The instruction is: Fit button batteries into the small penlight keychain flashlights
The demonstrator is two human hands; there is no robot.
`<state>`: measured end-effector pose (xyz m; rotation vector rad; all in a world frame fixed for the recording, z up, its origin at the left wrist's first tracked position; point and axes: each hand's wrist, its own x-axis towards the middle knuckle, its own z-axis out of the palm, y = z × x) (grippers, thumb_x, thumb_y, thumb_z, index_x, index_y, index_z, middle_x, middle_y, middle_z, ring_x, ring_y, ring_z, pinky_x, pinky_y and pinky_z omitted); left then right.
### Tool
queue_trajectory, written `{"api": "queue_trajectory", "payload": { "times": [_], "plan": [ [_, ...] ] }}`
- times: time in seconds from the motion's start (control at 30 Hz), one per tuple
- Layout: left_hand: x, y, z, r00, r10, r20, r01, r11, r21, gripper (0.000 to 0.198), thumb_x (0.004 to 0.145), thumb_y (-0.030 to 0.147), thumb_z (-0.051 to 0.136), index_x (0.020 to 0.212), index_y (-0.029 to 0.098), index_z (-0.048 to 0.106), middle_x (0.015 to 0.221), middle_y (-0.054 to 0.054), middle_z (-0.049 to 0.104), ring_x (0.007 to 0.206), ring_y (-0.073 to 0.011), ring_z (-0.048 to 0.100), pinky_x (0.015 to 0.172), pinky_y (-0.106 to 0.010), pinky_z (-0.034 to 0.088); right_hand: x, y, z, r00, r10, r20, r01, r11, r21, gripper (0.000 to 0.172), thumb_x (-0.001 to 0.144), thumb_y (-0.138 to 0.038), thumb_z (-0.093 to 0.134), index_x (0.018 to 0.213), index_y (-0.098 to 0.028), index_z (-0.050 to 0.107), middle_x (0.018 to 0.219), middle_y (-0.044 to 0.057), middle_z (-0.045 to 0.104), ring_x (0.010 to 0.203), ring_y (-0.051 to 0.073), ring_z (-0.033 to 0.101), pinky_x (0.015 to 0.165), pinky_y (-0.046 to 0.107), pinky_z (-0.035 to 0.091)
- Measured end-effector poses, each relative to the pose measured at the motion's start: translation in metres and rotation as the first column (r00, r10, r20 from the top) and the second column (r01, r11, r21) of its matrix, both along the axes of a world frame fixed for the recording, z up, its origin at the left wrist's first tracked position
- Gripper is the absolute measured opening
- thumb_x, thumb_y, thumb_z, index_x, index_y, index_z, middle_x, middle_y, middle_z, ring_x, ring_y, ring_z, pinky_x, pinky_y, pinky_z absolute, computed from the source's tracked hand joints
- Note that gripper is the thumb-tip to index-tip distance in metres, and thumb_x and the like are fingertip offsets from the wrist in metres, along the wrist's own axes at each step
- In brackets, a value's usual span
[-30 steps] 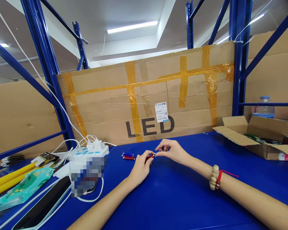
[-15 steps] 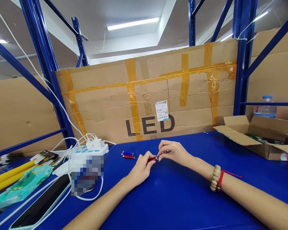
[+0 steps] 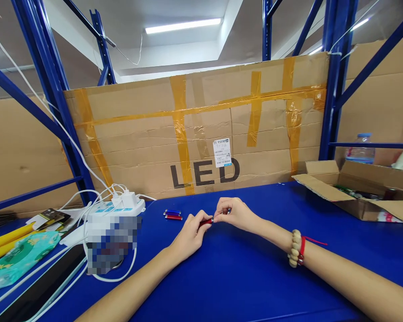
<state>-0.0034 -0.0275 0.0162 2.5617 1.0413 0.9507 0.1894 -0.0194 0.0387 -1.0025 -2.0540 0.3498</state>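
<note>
My left hand (image 3: pixel 189 232) is closed around a small, shiny red tube (image 3: pixel 205 222), pinching it between thumb and fingers with its right end sticking out. At that end my right hand (image 3: pixel 234 213) is closed, its thumb and fingertips touching the tip of the tube. A small shiny piece (image 3: pixel 229 210) shows among the right fingers, too small to make out. To the left of my hands, a blue tube (image 3: pixel 172 212) and another red tube (image 3: pixel 173 218) with silvery ends lie side by side on the blue table (image 3: pixel 242 277).
A white power strip (image 3: pixel 119 209) with plugs and cables stands at left. Near it lie a phone (image 3: pixel 43 286), a green tissue pack (image 3: pixel 23 259) and yellow rods (image 3: pixel 10 239). An open cardboard box (image 3: pixel 356 208) stands at right. Taped cardboard (image 3: pixel 141 147) walls the back.
The whole view has shifted slightly, so things appear a little further left. My hands keep the red tube between them, and the right fingers are closed a bit more tightly at its end.
</note>
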Motion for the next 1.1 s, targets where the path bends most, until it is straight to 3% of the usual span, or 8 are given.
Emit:
{"api": "queue_trajectory", "payload": {
  "times": [0.13,0.47,0.73,1.1],
  "plan": [
    [-0.0001,-0.0002,0.0006,1.0,-0.015,0.008,0.015,1.0,0.006,0.015,0.09,0.018,0.043,0.096,0.024,0.056,0.093,-0.001,0.066,0.079,-0.0192,0.052,0.075,-0.032,0.042,-0.0011,0.0001,-0.0009,1.0,0.005,-0.03,-0.008,0.994,-0.108,0.016,0.072,-0.032,0.069,0.066,-0.017,0.072,0.066,0.001,0.061,0.057,0.01,0.05,0.052,0.022,0.038],
    [0.0006,0.0009,0.0003,1.0,-0.004,-0.001,0.004,1.0,0.02,0.02,0.091,0.019,0.042,0.101,0.025,0.058,0.098,-0.001,0.068,0.076,-0.0199,0.051,0.076,-0.033,0.041,-0.0013,-0.0002,-0.0065,0.995,-0.001,-0.099,-0.032,0.942,-0.335,0.043,0.066,-0.056,0.066,0.067,-0.014,0.072,0.057,0.0,0.061,0.049,0.009,0.046,0.046,0.022,0.036],
    [0.0012,0.0044,-0.0027,1.0,-0.005,0.007,0.005,1.0,0.022,0.019,0.091,0.02,0.042,0.1,0.025,0.057,0.092,-0.001,0.068,0.076,-0.02,0.053,0.075,-0.033,0.042,-0.0001,0.0024,-0.0098,0.993,-0.03,-0.118,-0.023,0.906,-0.422,0.042,0.064,-0.058,0.068,0.063,-0.016,0.069,0.048,-0.003,0.049,0.045,0.007,0.038,0.042,0.021,0.029],
    [0.0032,0.0023,0.0021,1.0,-0.014,-0.014,0.014,0.999,0.037,0.022,0.091,0.02,0.039,0.104,0.024,0.056,0.086,-0.001,0.068,0.071,-0.019,0.055,0.074,-0.032,0.039,-0.0002,-0.0028,-0.0015,0.99,-0.046,-0.135,-0.026,0.874,-0.484,0.041,0.063,-0.055,0.07,0.058,-0.016,0.063,0.048,-0.004,0.046,0.046,0.007,0.038,0.041,0.02,0.028]
  ]
}}
